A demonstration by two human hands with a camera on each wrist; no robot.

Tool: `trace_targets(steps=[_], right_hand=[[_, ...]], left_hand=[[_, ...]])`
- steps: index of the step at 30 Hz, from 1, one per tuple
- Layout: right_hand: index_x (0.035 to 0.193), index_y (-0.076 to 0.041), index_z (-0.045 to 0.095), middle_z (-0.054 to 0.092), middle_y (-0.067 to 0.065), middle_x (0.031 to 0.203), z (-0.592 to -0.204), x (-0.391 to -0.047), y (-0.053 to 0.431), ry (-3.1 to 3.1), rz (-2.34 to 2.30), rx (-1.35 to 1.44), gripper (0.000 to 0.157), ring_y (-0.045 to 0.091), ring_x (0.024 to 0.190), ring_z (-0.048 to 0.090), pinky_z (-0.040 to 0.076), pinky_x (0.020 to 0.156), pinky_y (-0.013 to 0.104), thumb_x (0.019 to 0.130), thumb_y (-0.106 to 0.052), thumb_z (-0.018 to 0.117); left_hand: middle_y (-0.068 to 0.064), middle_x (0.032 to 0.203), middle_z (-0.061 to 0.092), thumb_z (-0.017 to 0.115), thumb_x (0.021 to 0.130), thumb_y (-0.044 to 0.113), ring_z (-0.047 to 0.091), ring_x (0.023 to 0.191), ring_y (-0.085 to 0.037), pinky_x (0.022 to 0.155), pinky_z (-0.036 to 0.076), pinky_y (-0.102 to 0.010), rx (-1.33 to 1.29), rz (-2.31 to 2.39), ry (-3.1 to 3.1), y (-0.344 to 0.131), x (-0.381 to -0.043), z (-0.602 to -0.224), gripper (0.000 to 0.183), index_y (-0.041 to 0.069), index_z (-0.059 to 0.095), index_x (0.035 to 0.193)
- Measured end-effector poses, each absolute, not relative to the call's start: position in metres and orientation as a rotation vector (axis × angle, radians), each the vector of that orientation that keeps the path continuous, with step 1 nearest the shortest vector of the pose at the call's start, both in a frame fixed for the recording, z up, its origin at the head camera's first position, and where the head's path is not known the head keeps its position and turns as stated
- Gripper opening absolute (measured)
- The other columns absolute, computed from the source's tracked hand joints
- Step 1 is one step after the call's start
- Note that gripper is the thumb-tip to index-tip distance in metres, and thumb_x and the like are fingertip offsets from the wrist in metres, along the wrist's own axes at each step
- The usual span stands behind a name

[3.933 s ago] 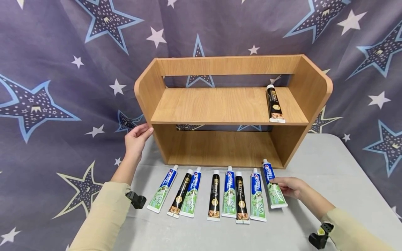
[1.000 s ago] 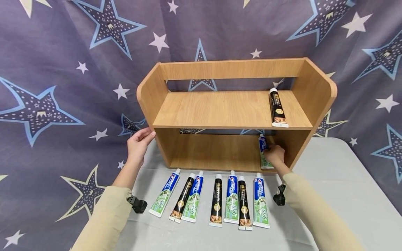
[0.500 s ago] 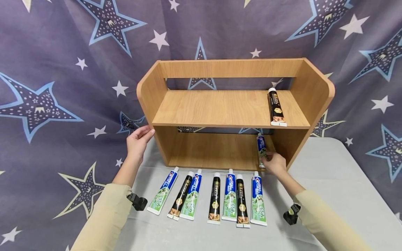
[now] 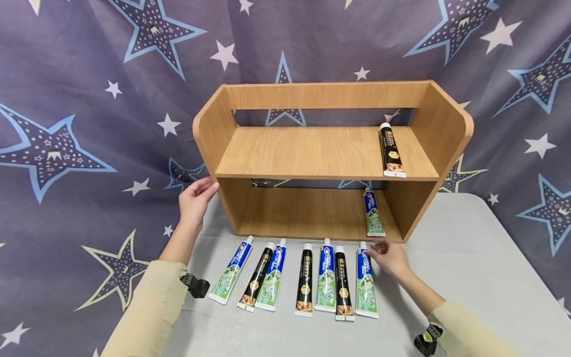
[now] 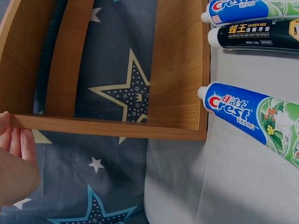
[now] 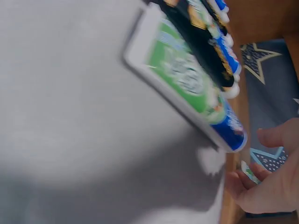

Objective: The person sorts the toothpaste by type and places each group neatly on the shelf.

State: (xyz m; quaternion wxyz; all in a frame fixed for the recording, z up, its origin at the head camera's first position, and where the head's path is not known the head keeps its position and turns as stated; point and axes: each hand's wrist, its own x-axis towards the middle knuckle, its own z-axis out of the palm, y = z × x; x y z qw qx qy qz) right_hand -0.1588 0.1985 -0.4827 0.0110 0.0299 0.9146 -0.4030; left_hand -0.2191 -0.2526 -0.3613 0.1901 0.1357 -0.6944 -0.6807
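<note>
My left hand point(image 4: 194, 201) holds the front edge of the left side panel of a wooden two-tier shelf point(image 4: 285, 166), thumb at the edge and fingers along the outside. A blue-and-green Crest toothpaste tube point(image 4: 372, 213) lies on the lower tier at the right, cap toward the back. My right hand point(image 4: 390, 257) is just in front of it, beside the cap of the rightmost Crest toothpaste tube point(image 4: 367, 285) on the table. Its thumb and fingers are apart with nothing between them in the right wrist view. A black toothpaste tube point(image 4: 391, 151) lies on the upper tier at the right.
On the grey table point(image 4: 250, 332), a row of Crest and black toothpaste tubes lies before the shelf, caps toward it. Among them are a black tube point(image 4: 305, 282) mid-row and a Crest tube point(image 4: 231, 271) at the left end. A star-patterned curtain point(image 4: 67, 114) hangs behind.
My right hand carried the rightmost Crest toothpaste tube from the table onto the lower tier, let go, and drew back toward the front. The left hand has stayed at the side panel.
</note>
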Motion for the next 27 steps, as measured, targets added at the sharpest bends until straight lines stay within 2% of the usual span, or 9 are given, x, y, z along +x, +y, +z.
trace_targets(steps=[7, 15, 21, 27], right_hand=[[0.116, 0.010, 0.057, 0.067, 0.025, 0.104, -0.495, -0.141, 0.197, 2.796, -1.246, 0.130, 0.044, 0.030, 0.088, 0.067, 0.057, 0.073, 0.031, 0.082, -0.013, 0.072], [0.119, 0.011, 0.053, 0.065, 0.019, 0.093, -0.495, -0.130, 0.190, 2.728, -1.262, 0.139, 0.051, 0.018, 0.078, 0.061, 0.050, 0.063, 0.020, 0.079, -0.011, 0.075], [0.118, 0.010, 0.053, 0.064, 0.016, 0.089, -0.495, -0.128, 0.187, 2.727, -1.222, 0.163, 0.050, 0.017, 0.075, 0.060, 0.049, 0.061, 0.022, 0.079, -0.012, 0.074], [0.106, 0.009, 0.057, 0.066, 0.012, 0.080, -0.491, -0.126, 0.182, 2.672, -1.187, 0.251, 0.044, 0.013, 0.060, 0.060, 0.050, 0.057, 0.025, 0.082, -0.023, 0.073]], left_hand=[[0.020, 0.077, 0.067, 0.072, 0.084, 0.006, 0.063, 0.079, 0.004, 0.072, 0.053, -0.007, 0.378, -1.926, -1.941, -0.253, -0.220, -0.361, 0.026, 0.004, 0.067, 0.109], [0.020, 0.078, 0.065, 0.071, 0.085, 0.007, 0.062, 0.081, 0.004, 0.074, 0.053, -0.007, 0.427, -1.900, -1.982, -0.252, -0.219, -0.361, 0.033, 0.000, 0.065, 0.116], [0.020, 0.077, 0.065, 0.072, 0.084, 0.008, 0.063, 0.080, 0.004, 0.073, 0.053, -0.007, 0.434, -1.900, -1.974, -0.251, -0.219, -0.361, 0.032, 0.001, 0.065, 0.115], [0.021, 0.077, 0.066, 0.072, 0.084, 0.007, 0.063, 0.079, 0.005, 0.072, 0.053, -0.007, 0.423, -1.905, -1.956, -0.251, -0.220, -0.361, 0.032, 0.002, 0.066, 0.114]])
